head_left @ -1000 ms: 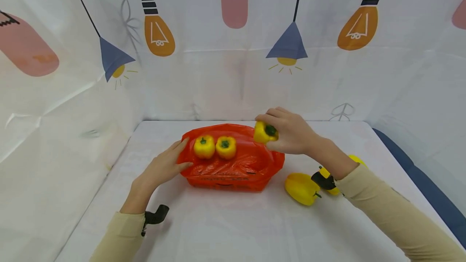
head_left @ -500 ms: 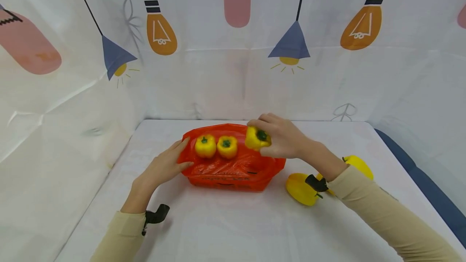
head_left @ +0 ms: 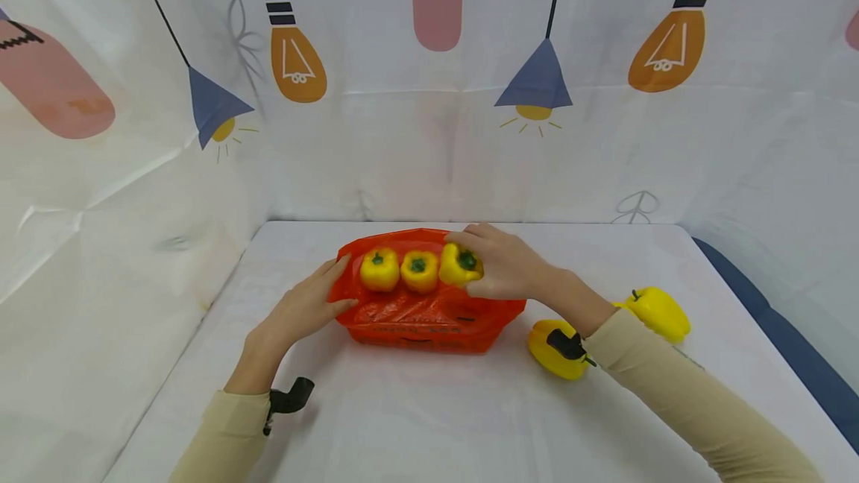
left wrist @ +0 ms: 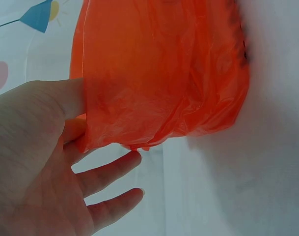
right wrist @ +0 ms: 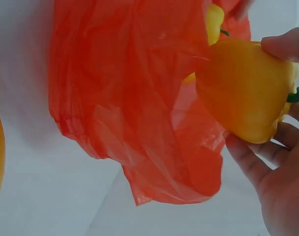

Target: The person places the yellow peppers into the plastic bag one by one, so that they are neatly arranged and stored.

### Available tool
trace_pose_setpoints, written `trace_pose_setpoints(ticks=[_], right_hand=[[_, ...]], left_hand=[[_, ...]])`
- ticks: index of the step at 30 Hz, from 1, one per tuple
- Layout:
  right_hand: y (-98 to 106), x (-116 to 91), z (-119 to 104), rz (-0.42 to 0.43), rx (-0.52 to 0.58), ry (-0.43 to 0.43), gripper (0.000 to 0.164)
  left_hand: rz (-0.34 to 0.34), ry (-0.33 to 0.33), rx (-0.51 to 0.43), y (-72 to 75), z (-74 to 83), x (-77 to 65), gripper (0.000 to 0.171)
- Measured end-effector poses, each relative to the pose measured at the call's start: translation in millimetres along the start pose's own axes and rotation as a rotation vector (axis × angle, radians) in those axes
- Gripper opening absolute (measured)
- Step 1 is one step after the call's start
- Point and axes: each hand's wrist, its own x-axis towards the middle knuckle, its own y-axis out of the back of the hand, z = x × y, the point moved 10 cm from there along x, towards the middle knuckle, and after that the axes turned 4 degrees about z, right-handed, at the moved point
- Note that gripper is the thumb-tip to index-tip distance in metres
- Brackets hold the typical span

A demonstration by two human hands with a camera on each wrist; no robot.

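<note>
A red plastic bag lies on the table with its mouth facing up. Two yellow bell peppers with green stems, a left one and a middle one, sit side by side in its mouth. At the bag's left edge is my left hand, fingers spread and fairly straight; its thumb passes behind the film in the left wrist view. My right hand grips a third yellow bell pepper between thumb and fingers, over the right side of the bag's mouth, beside the middle pepper.
More yellow bell peppers lie on the white table to the right: a nearer pepper partly behind the right wrist camera, and a farther pepper. A white sheet printed with lamps hangs behind the table. Dark blue fabric shows at right.
My right hand has moved left and down with its bell pepper, from the bag's right edge to close beside the middle pepper. My left hand stays at the bag's left edge.
</note>
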Motion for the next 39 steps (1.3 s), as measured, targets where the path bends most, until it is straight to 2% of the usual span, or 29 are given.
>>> trace_pose_setpoints(ticks=[11,21,30,39], right_hand=[[-19.9,4.3,12.0,-0.047,0.011,-0.043,0.069],[-28.9,8.6,22.2,-0.083,-0.030,-0.062,0.068],[-38.4,9.9,32.9,-0.119,-0.038,-0.099,0.069],[-48.3,13.4,31.9,-0.140,-0.056,-0.076,0.065]], left_hand=[[0.006,-0.010,-0.005,-0.4,-0.4,-0.7,0.082],[0.007,-0.009,-0.007,-1.0,-1.0,0.9,0.081],[0.009,-0.029,-0.009,1.3,5.4,2.6,0.082],[0.017,-0.023,-0.014,2.3,6.8,2.8,0.083]])
